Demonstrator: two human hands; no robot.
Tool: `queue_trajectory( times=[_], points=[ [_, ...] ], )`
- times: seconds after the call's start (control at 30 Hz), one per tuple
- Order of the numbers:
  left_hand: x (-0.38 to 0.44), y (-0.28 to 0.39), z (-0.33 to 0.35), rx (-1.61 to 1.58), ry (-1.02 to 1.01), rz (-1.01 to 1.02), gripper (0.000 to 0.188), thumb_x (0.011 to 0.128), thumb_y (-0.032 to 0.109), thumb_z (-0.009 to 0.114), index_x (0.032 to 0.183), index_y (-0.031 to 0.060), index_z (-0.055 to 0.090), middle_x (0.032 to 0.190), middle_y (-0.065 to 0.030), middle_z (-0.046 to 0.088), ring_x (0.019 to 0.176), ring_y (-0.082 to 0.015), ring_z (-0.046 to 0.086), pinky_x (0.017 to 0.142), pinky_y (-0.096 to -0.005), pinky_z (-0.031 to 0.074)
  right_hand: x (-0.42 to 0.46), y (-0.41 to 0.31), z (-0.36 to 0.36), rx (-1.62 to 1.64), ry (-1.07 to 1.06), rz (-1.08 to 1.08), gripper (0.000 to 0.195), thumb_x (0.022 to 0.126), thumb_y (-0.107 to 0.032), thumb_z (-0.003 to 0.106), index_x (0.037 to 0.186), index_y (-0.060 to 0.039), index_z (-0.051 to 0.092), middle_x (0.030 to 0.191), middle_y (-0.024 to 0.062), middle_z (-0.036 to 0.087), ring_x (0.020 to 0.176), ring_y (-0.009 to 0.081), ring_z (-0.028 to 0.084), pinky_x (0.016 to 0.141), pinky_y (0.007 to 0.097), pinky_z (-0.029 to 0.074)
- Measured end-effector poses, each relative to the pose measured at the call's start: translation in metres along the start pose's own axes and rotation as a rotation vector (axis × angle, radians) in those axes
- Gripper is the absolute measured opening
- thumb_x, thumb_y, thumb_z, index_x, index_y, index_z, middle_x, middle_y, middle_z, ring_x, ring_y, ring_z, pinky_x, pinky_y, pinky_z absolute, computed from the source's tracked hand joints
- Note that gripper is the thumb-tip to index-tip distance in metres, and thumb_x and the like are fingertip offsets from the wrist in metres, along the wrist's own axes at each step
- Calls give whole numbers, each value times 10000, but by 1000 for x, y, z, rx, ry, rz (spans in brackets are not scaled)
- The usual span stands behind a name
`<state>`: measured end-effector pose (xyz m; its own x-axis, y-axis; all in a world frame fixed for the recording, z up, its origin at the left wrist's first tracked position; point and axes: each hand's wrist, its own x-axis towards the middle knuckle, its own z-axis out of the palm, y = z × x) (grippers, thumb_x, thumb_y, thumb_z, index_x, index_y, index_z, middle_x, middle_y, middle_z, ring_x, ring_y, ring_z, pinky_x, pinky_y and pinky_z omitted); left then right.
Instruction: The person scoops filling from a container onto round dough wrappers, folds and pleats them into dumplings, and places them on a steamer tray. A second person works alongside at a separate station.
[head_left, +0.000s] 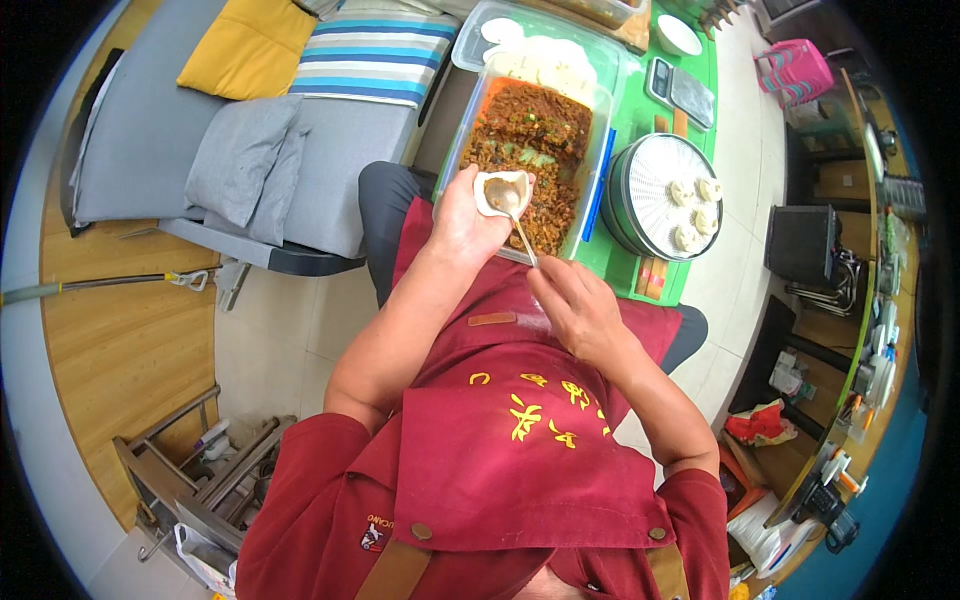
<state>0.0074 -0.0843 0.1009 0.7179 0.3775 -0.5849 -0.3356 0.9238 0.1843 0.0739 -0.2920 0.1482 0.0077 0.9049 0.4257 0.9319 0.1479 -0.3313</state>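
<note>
On the palm of my left hand (472, 214) lies a round dough wrapper (487, 206), its edge curled up around some brown filling. My right hand (581, 307) grips the handle of a metal spoon (523, 238), whose bowl rests in the wrapper. Both hands are at the near end of a clear plastic tub (583, 187) of minced brown filling (547, 112). Pale dough wrappers (551, 64) lie in a clear container beyond the filling. Right of the tub, several pleated buns (705, 221) sit on the white perforated liner of a round steamer (649, 202).
The green table (626, 277) also holds a digital kitchen scale (682, 91) and a white bowl (679, 35). Wooden strips stick out from under the steamer. A grey sofa (337, 142) with cushions stands at the left, shelving (844, 300) at the far right.
</note>
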Motion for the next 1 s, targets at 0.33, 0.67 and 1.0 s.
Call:
queue_trajectory(
  times=[0.33,0.67,1.0],
  points=[
    [-3,16,-26,11,-22,146,450,1104,250,392,1381,-91,489,1362,-260,592,1272,-381,585,1111,-497,484,-12,72,22,161,162,601,156,964,-33,645,1097,44,673,972,195,657,828,375,670,730,429,548],
    [-22,29,-38,89,-87,127,452,1093,275,410,1382,-60,504,1386,-227,592,1308,-375,572,1107,-499,492,-39,78,45,708,202,979,202,1032,-118,585,1077,41,700,892,120,707,707,216,674,674,327,549],
    [-23,29,-40,104,-68,104,453,1097,291,391,1381,-41,511,1388,-208,597,1310,-377,572,1100,-536,485,-73,87,31,1511,628,1255,215,1041,-141,587,1141,42,635,926,137,722,736,192,665,677,317,552]
  ],
)
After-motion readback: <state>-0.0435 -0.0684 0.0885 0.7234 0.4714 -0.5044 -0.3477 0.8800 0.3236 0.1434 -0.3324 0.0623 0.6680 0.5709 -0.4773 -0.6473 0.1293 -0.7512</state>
